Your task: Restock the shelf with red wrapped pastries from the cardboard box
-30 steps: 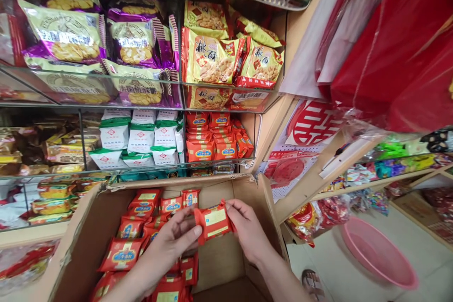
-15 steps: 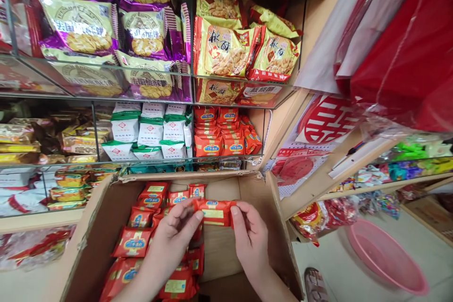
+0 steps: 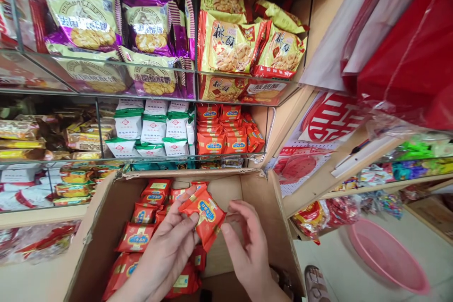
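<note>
Head view: one packet held aslant above the box

The left hand has its grip pinched on the red packet, thumb on the printed face near the left corner and fingers behind. Holding so near one side leaves most of the label uncovered, turned towards the wearer; that would suit looking it over or turning it. The packet sits tilted above the cardboard box, so a slip would probably drop it back inside.

The right hand's grip is unclosed, thumb and fingers spread just beside the packet's right corner; whether they touch it, I cannot tell. That pose looks apt for steadying the far side.

Inside the box, similar red packets lie loosely along the left, printed faces at mixed angles. On the shelf behind, stacked red packs face outwards beside white-and-green packs, presumably so that their labels read from the front.
</note>
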Demonstrator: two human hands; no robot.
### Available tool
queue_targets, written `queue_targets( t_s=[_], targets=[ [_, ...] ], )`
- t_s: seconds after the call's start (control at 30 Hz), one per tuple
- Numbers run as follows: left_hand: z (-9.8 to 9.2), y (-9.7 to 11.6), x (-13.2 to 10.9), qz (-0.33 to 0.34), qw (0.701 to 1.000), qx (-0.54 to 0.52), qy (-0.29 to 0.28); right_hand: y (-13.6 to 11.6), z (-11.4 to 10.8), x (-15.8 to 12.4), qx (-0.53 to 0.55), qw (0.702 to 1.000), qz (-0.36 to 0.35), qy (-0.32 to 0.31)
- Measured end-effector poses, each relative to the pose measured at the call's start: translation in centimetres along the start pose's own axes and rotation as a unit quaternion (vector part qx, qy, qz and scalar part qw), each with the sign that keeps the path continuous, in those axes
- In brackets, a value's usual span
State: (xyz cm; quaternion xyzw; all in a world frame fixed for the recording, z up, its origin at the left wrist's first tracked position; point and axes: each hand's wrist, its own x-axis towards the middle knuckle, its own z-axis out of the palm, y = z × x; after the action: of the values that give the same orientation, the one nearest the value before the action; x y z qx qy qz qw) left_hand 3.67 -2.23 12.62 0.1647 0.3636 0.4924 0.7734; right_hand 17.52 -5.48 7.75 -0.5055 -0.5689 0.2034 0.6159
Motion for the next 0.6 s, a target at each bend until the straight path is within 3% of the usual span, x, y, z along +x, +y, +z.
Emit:
queue_targets(
  t_s=[0.1,0.2,0.33,0.47,0.6],
  targets=[
    [0.5,-0.3,-0.2,0.001,1.0,0.016,-0.007,0.1,0.6,0.5,0.122,0.976,0.174,-0.047],
    [0.6,-0.9,-0.1,0.023,0.998,0.061,-0.004,0.2,1.0,0.6,0.156,0.958,0.233,-0.055],
    [-1.1,-1.3,0.5,0.033,0.973,0.228,-0.009,0.5,0.4,0.5,0.071,0.976,0.196,-0.067],
    [-3.5,-1.2,1.0,0.113,0.875,0.468,-0.051,0.6,-1.5,1.5,-0.027,0.978,0.113,-0.173],
    [-4.2,-0.9,1.0,0.125,0.786,0.593,-0.121,-0.1,-3.2,3.1,-0.111,0.953,0.044,-0.277]
  ],
)
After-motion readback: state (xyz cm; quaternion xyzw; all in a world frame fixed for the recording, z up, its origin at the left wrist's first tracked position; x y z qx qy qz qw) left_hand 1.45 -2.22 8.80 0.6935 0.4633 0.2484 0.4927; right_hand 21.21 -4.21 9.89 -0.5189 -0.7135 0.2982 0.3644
